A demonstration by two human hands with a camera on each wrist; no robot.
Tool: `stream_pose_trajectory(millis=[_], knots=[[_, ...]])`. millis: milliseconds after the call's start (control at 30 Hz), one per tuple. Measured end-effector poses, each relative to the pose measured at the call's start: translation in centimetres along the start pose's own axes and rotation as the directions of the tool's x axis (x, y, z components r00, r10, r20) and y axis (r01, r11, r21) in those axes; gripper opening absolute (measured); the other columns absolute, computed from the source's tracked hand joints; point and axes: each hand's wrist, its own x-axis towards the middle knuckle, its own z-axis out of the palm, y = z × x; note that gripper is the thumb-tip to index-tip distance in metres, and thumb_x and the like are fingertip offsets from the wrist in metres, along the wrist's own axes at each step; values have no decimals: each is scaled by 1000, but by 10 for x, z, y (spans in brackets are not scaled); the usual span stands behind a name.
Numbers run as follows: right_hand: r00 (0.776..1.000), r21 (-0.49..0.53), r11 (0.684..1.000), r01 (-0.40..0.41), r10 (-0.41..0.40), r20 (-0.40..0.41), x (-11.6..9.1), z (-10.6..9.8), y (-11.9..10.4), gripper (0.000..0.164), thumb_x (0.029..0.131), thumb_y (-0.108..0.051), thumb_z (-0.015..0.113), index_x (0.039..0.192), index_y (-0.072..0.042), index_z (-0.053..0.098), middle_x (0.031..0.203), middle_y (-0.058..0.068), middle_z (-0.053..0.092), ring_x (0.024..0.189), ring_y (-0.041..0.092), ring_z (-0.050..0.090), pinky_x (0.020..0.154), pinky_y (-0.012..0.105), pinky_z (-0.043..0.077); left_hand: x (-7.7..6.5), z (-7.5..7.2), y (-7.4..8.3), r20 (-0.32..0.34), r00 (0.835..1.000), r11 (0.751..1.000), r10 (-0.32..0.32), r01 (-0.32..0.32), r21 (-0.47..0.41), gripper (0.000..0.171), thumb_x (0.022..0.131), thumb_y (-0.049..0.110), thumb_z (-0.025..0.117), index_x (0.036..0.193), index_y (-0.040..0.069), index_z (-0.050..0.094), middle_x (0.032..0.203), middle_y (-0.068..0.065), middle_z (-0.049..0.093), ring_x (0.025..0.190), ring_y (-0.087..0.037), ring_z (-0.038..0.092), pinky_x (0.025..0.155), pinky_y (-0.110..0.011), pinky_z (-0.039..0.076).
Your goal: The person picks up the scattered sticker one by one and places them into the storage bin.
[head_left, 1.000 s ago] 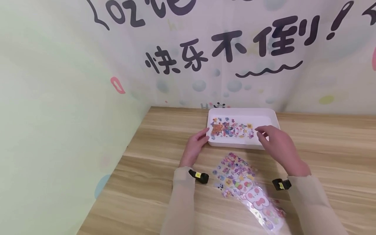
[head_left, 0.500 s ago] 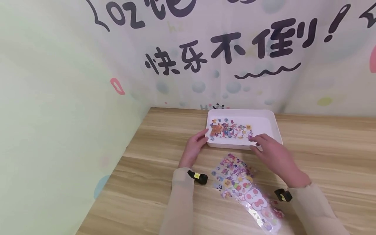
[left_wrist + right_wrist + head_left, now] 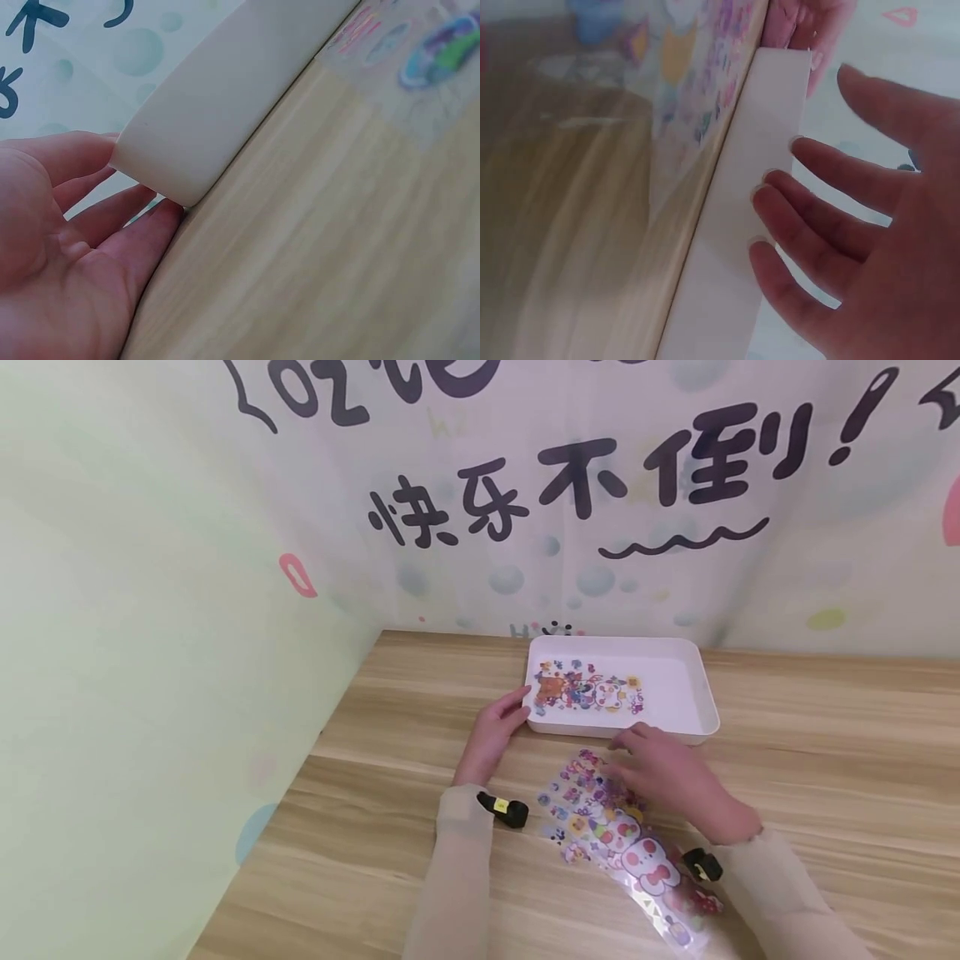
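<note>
One unclenched left hand (image 3: 492,737) touches one white rectangular plastic tray (image 3: 673,689); one empty right hand (image 3: 667,774) hovers over two-plus colourful transparent sticker sheets (image 3: 649,866).

I've got wood-grain table (image 3: 360,827) across lower frame, pale-green wall (image 3: 135,652) at left, whitish backdrop (image 3: 465,597) with black lettering (image 3: 580,485) up top.
</note>
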Motion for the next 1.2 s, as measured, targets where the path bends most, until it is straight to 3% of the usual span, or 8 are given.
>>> stream_pose_trajectory(millis=[200,367,533,867,1200], knots=[[999,-5,1000,17,-16,50,-2,11,-4,60,77,-54,59,113,-5,60,112,9,55,100,26,51,84,43,45,2,1,-4,-3,1000,1000,-4,4,-15,35,89,25,54,123,32,52,131,14,44,120,-5,39,99,-28,34],[996,10,1000,15,-16,86,-2,17,-7,66,76,-53,60,122,-5,54,125,13,47,112,30,44,91,46,41,-6,1,11,9,1000,1000,-26,26,-10,37,91,20,52,127,24,50,133,9,43,121,-8,39,98,-28,35],[993,21,1000,-17,15,114,1,18,-10,67,76,-49,63,127,-7,49,130,13,42,116,30,40,93,48,38,-11,1,18,5,1000,1000,-15,15,7,37,91,20,52,127,24,50,132,10,43,120,-7,39,98,-26,36],[990,2,998,-70,69,125,11,22,-19,62,72,-50,67,120,-11,56,114,8,51,97,22,47,80,42,46,-13,-1,22,14,1000,1000,-14,14,10,38,91,19,52,129,21,49,133,7,43,121,-8,39,98,-26,35],[977,43,997,-70,60,203,15,26,-10,65,73,-34,72,130,-12,47,124,11,44,104,24,45,80,40,46,-12,0,22,4,1000,1000,-16,16,6,37,90,18,53,127,21,50,132,7,44,119,-7,40,97,-26,36]])
